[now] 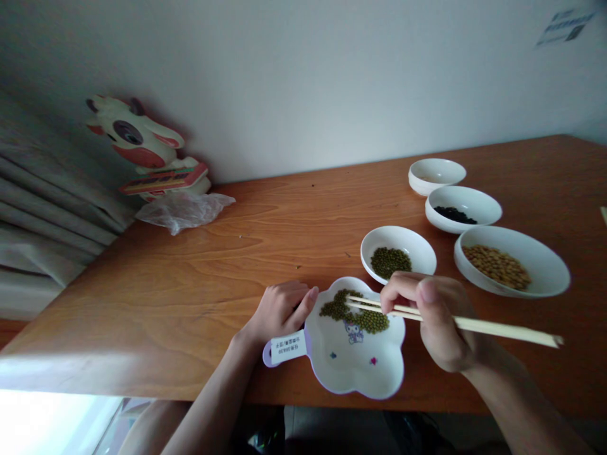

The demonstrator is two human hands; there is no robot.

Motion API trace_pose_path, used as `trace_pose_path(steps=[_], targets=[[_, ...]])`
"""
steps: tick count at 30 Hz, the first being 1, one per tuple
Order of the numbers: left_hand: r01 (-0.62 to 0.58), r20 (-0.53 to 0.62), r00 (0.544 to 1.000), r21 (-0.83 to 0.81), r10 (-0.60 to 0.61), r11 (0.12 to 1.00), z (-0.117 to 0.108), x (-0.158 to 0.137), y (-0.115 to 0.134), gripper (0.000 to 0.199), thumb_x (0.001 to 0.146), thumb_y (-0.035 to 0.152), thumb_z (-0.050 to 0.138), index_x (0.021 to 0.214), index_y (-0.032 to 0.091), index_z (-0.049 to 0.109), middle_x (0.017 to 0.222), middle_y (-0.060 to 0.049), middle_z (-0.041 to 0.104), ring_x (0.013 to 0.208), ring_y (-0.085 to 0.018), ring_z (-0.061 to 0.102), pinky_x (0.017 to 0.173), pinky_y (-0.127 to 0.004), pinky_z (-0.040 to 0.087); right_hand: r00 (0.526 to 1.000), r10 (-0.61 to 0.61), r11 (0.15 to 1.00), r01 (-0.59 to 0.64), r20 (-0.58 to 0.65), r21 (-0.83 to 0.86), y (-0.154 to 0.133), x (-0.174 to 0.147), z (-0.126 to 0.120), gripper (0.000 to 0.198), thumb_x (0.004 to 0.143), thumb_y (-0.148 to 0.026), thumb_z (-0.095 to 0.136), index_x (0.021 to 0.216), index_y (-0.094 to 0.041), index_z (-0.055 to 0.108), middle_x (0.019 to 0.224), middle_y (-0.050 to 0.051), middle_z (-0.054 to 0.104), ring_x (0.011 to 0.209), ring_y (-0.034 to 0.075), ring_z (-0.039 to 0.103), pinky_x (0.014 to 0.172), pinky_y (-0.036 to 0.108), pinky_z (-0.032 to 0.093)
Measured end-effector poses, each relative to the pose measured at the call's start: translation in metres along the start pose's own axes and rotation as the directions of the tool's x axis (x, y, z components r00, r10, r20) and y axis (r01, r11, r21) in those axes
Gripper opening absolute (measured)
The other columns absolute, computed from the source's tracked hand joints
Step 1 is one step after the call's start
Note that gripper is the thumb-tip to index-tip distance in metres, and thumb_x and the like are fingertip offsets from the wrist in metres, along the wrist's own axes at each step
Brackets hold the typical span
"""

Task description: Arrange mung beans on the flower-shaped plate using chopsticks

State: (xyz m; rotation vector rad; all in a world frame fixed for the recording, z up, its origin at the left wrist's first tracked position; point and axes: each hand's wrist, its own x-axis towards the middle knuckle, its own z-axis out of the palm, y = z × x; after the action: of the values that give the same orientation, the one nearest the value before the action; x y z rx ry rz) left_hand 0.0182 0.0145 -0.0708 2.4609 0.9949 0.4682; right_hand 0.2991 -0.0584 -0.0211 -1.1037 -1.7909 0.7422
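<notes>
My right hand (439, 319) grips a pair of wooden chopsticks (474, 324), whose tips lie in a pile of green mung beans (353, 311) on a flower-shaped white plate (360, 370) with a purple rim and handle. My left hand (279, 309) rests on the table with closed fingers, its fingertips against the plate's left edge by the labelled handle (285, 348). Just behind the plate stands a white bowl (417, 243) holding more green beans (390, 261).
To the right, three more white bowls: one with tan soybeans (497, 266), one with black beans (455, 215), one small bowl (436, 174) farthest back. A cow-shaped toy (142, 142) and a crumpled plastic bag (183, 208) sit at the back left. The wooden table's front edge (142, 385) is near me.
</notes>
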Motion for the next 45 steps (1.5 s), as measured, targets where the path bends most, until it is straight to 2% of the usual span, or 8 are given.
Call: trace_pose_path(steps=[14,24,33,45], targets=[[0.006,0.003,1.000,0.011,-0.006,1.000,-0.002,0.001,0.003,0.044,0.108,0.032,0.034,0.067,0.018,0.043,0.067,0.001,0.052,0.061,-0.011,0.046,0.064,-0.028,0.036,1.000,0.008,0.998,-0.007,-0.017,0.055,0.007,0.001,0.007,0.066,0.109,-0.053,0.020,0.072,-0.020,0.062,0.066,0.002,0.059,0.061,0.015,0.053,0.059,0.034,0.036],[-0.017,-0.005,1.000,0.007,0.017,1.000,-0.002,0.001,0.002,0.045,0.108,0.032,0.034,0.067,0.019,0.046,0.066,0.000,0.053,0.061,-0.012,0.047,0.064,-0.028,0.038,0.998,0.006,0.999,-0.003,-0.056,0.048,0.001,0.000,-0.001,0.071,0.106,-0.060,0.016,0.070,-0.022,0.065,0.063,0.004,0.060,0.058,0.018,0.055,0.057,0.036,0.037],[-0.019,-0.009,1.000,0.014,0.019,1.000,-0.001,0.000,0.001,0.045,0.108,0.032,0.034,0.068,0.018,0.048,0.066,0.000,0.054,0.060,-0.012,0.047,0.063,-0.028,0.036,0.999,0.044,0.999,-0.043,0.032,-0.027,-0.001,0.001,-0.005,0.069,0.107,-0.057,0.016,0.071,-0.021,0.062,0.064,0.003,0.059,0.059,0.017,0.054,0.058,0.034,0.037],[-0.029,-0.015,0.999,0.021,0.030,0.999,-0.001,0.001,0.001,0.045,0.108,0.031,0.035,0.067,0.018,0.047,0.066,0.000,0.053,0.060,-0.011,0.046,0.063,-0.028,0.037,1.000,-0.008,0.999,0.008,0.014,-0.032,-0.001,0.003,-0.004,0.063,0.109,-0.049,0.020,0.071,-0.020,0.062,0.064,0.003,0.059,0.057,0.015,0.052,0.057,0.033,0.036]])
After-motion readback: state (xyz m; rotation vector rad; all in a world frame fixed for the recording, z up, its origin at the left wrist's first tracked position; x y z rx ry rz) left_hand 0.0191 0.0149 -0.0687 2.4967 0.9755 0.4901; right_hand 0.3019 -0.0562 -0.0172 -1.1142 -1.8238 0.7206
